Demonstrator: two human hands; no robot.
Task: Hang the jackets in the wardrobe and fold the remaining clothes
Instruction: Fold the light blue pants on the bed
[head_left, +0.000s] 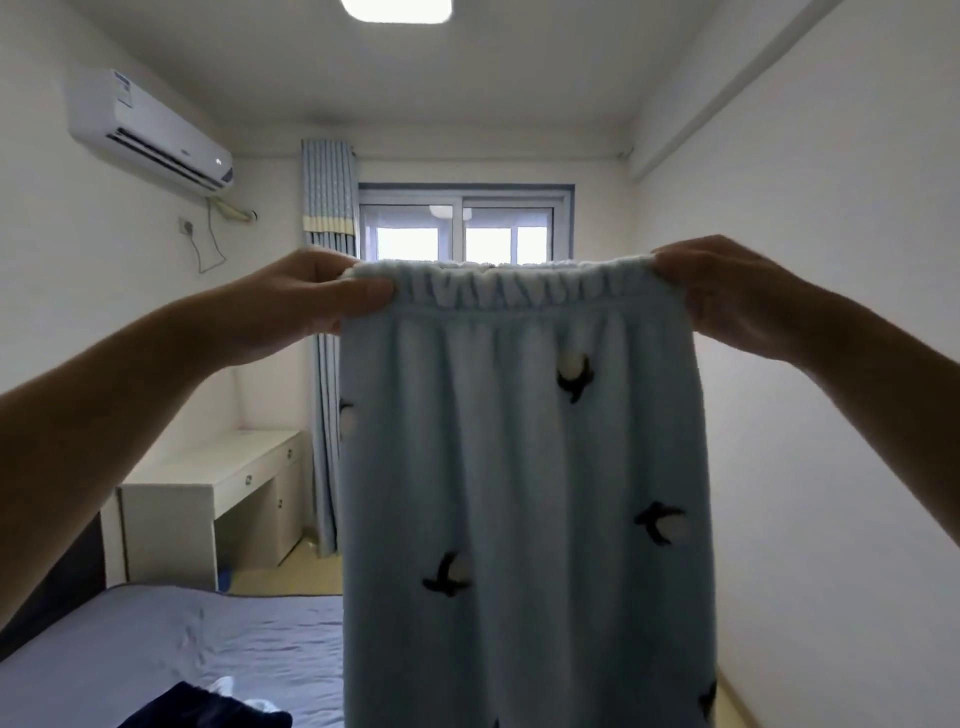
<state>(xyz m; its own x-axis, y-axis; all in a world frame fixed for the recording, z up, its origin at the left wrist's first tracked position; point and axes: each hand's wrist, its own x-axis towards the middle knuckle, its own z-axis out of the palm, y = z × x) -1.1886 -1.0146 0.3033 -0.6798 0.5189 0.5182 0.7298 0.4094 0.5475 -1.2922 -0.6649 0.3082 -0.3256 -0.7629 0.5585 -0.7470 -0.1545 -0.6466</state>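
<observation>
Left grip (317, 296): thumb in front, fingers curled behind, pinching the left end of the elastic waistband (519, 291). Pale blue fleece trousers (519, 493) hang straight down from it, held up in the air in front of me. Right grip (727, 296): same pinch on the right end, band pulled flat between the two.

Risks, my read:
- Dark garment (208, 712) lies on the bed (156, 639), bottom left, about where I'd lay these down. Landing on it gives a lumpy fold or a tangle.
- Both pinches sit on the band's ends only, and the elastic is under tension. If either thumb slips, the band snaps in and the trousers swing off the other grip.
- Legs run out of frame. If I lower them blind they could bunch up or slide off the bed's edge.
- Fleece looks thick, so a fold may spring open unless pressed flat.

Can't see:
- Dark garment is cut by the bottom edge, so I can't tell what type it is.
- Left fingers are behind the cloth.
- Window (457, 234) backlights the fabric. Print is dark and bird-like, could be penguins, can't tell.
- Hems are below the frame. Whether the legs are aligned or twisted is unknown, and so is whether front or back faces me.
- Right fingertips are tucked behind the band.
- No wardrobe or jackets in view.
</observation>
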